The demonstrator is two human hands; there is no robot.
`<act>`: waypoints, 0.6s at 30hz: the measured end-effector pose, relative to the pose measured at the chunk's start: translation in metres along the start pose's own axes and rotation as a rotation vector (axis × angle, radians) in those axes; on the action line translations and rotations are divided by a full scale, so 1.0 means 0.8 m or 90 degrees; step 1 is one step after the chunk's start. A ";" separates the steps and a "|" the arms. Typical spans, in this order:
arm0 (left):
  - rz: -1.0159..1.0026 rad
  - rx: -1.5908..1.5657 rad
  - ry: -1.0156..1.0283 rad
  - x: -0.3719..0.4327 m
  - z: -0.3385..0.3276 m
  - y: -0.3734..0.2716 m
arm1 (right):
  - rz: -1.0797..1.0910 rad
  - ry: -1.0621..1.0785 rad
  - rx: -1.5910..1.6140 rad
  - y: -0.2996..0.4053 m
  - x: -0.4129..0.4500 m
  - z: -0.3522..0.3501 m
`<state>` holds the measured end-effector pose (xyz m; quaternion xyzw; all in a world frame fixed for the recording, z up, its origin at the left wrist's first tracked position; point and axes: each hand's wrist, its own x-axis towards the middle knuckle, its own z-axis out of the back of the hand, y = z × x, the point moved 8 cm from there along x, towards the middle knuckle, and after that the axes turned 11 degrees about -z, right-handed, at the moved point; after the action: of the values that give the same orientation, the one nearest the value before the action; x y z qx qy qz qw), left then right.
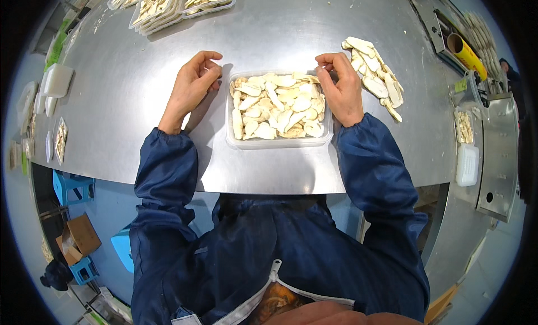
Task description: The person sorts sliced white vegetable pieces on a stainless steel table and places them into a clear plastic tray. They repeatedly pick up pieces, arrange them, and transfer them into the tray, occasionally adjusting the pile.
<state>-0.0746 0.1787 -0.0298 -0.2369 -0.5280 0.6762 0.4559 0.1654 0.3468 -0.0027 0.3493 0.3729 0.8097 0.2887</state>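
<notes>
A clear plastic container [279,143] filled with pale mushroom slices [277,104] sits on the steel table before me. To its left, my left hand [194,87] hovers with loosely curled fingers and nothing visible in it. My right hand [342,87] is by the container's upper right corner, thumb and index finger apart, with no slice seen between them. Whether it touches the rim I cannot tell. Just beyond that hand, a loose pile of mushroom slices [374,75] lies directly on the table.
Stacked containers of slices [157,7] stand at the far left of the steel table [269,35]. White plastic boxes [58,80] line the left edge. On the right are a yellow tube [466,56] and a white lidded box [467,165]. Blue stools [73,188] and a cardboard box [82,236] occupy the floor.
</notes>
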 end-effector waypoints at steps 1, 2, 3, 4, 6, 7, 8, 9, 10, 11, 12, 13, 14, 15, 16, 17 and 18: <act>0.011 -0.022 0.032 0.000 -0.004 -0.002 | 0.000 0.005 -0.004 -0.001 0.000 -0.001; 0.021 -0.045 0.065 -0.001 -0.008 -0.007 | -0.001 0.010 -0.009 -0.003 0.000 -0.002; 0.032 -0.067 0.094 -0.004 -0.012 -0.010 | 0.001 0.018 -0.012 -0.003 0.001 -0.003; 0.036 -0.072 0.109 -0.006 -0.015 -0.010 | -0.004 0.031 -0.017 -0.002 0.001 -0.004; 0.050 -0.101 0.132 -0.007 -0.023 -0.009 | 0.006 0.027 0.001 -0.003 0.001 -0.007; 0.053 -0.100 0.142 -0.007 -0.026 -0.009 | 0.010 0.025 0.010 -0.003 0.001 -0.007; 0.070 -0.113 0.144 -0.008 -0.030 -0.009 | 0.002 0.037 0.009 -0.002 0.001 -0.008; 0.064 -0.113 0.150 -0.006 -0.033 -0.010 | 0.005 0.040 0.010 -0.001 0.002 -0.008; 0.070 -0.144 0.146 -0.006 -0.035 -0.009 | 0.007 0.043 0.010 -0.001 0.002 -0.008; 0.075 -0.175 0.142 -0.005 -0.037 -0.010 | 0.010 0.046 0.011 0.000 0.003 -0.008; 0.087 -0.182 0.139 -0.005 -0.038 -0.009 | 0.002 0.051 0.014 0.000 0.003 -0.009; 0.099 -0.189 0.134 -0.004 -0.039 -0.008 | 0.000 0.057 0.020 0.001 0.003 -0.008; 0.110 -0.197 0.129 -0.003 -0.041 -0.008 | -0.001 0.064 0.025 0.002 0.004 -0.008; 0.113 -0.192 0.124 0.000 -0.042 -0.010 | -0.004 0.069 0.030 0.002 0.004 -0.008; 0.116 -0.186 0.119 0.004 -0.044 -0.013 | -0.007 0.077 0.038 0.001 0.004 -0.008; 0.119 -0.181 0.114 0.008 -0.045 -0.015 | -0.007 0.076 0.047 0.000 0.003 -0.007; 0.119 -0.182 0.111 0.010 -0.045 -0.015 | -0.010 0.073 0.057 -0.002 0.002 -0.006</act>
<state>-0.0450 0.2043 -0.0290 -0.4053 -0.5528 0.6106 0.3965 0.1607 0.3469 -0.0055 0.3117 0.4271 0.8089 0.2573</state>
